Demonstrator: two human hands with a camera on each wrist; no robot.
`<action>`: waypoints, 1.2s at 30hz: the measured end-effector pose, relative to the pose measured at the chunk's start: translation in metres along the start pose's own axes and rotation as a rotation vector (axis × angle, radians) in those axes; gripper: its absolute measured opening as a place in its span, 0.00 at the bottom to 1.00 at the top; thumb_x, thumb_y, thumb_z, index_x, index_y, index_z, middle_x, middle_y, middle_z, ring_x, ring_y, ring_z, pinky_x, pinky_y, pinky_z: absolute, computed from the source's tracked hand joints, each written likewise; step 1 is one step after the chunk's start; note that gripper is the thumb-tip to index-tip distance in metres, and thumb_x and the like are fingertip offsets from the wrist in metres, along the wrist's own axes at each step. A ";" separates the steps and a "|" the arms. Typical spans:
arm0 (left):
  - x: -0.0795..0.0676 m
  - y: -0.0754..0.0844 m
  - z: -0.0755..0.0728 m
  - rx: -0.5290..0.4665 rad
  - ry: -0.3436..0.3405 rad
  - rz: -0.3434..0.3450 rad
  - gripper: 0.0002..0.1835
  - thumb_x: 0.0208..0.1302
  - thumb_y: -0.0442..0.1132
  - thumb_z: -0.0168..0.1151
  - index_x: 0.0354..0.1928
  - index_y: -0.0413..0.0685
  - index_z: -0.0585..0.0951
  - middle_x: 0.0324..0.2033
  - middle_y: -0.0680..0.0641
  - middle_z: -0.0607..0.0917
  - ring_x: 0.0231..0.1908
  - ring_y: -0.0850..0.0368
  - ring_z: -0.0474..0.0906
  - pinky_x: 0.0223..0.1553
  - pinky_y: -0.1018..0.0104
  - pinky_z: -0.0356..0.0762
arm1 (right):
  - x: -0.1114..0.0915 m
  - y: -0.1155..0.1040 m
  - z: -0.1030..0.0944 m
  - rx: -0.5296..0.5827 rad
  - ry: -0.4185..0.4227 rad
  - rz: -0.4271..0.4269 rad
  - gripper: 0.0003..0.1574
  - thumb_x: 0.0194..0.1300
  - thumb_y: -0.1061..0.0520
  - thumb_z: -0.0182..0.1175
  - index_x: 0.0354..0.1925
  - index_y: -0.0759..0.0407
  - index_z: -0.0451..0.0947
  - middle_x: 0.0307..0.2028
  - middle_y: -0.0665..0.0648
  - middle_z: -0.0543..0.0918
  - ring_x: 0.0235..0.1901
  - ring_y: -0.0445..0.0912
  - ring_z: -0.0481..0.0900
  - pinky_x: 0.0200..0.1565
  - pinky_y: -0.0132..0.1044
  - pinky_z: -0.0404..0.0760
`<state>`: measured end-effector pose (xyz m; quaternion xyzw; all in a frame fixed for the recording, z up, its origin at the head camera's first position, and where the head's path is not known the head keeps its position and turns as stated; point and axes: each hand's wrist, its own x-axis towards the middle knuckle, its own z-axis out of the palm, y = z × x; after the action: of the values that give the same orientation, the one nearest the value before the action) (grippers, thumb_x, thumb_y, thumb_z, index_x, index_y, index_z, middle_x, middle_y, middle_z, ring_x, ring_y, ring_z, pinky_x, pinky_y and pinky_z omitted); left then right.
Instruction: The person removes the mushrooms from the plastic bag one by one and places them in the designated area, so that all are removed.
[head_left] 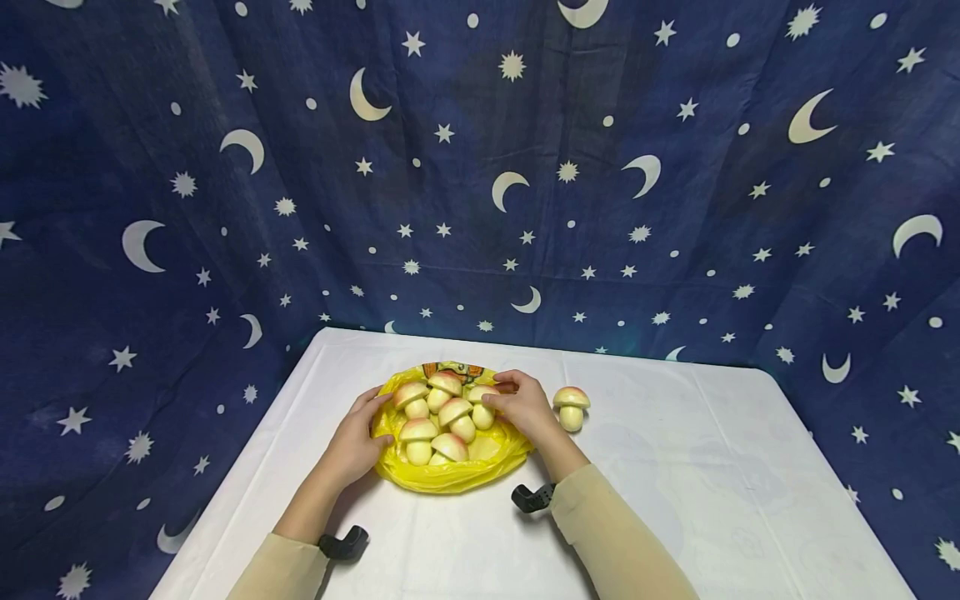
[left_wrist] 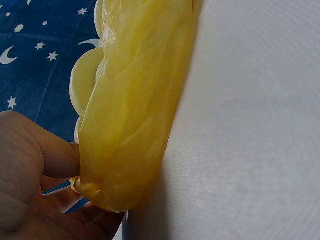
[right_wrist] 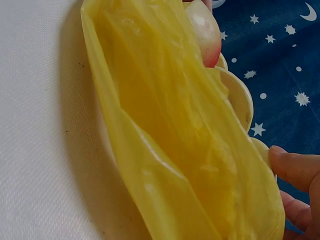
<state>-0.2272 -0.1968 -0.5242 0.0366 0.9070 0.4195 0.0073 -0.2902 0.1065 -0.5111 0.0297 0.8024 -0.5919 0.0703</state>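
A yellow plastic bag lies with its mouth spread wide, its rim folded down around several toy mushrooms. The mushrooms have cream stems and pinkish caps. At the bag's left side, my left hand grips the edge, thumb on the inside; in the left wrist view the thumb presses the yellow film. My right hand holds the right edge, its thumb over the rim against a mushroom and its fingers outside the bag.
One more toy mushroom stands on the white-covered table, just right of my right hand. A dark blue curtain with moons and stars hangs behind the table and along its sides. Black wrist mounts stick out from my sleeves.
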 end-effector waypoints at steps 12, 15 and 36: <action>0.000 0.001 0.001 0.005 0.003 0.000 0.37 0.67 0.26 0.67 0.78 0.42 0.70 0.84 0.42 0.60 0.84 0.35 0.56 0.84 0.36 0.54 | -0.001 0.001 -0.001 0.004 -0.014 0.002 0.30 0.61 0.60 0.78 0.61 0.60 0.82 0.55 0.62 0.87 0.48 0.50 0.86 0.40 0.35 0.91; 0.000 0.000 0.001 0.002 0.002 0.000 0.37 0.67 0.26 0.67 0.78 0.42 0.71 0.84 0.42 0.60 0.84 0.36 0.56 0.84 0.36 0.53 | -0.001 0.002 -0.002 0.000 -0.015 -0.004 0.29 0.61 0.61 0.78 0.60 0.60 0.83 0.55 0.62 0.87 0.47 0.50 0.86 0.39 0.34 0.90; 0.000 -0.001 0.000 0.016 0.003 0.005 0.37 0.67 0.27 0.67 0.78 0.42 0.70 0.84 0.42 0.60 0.84 0.36 0.56 0.84 0.36 0.54 | -0.007 -0.004 -0.012 0.075 -0.045 -0.028 0.30 0.62 0.62 0.78 0.61 0.62 0.83 0.56 0.62 0.87 0.47 0.50 0.86 0.44 0.39 0.93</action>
<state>-0.2273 -0.1975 -0.5255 0.0383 0.9102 0.4124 0.0046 -0.2847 0.1167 -0.5028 0.0078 0.7782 -0.6230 0.0788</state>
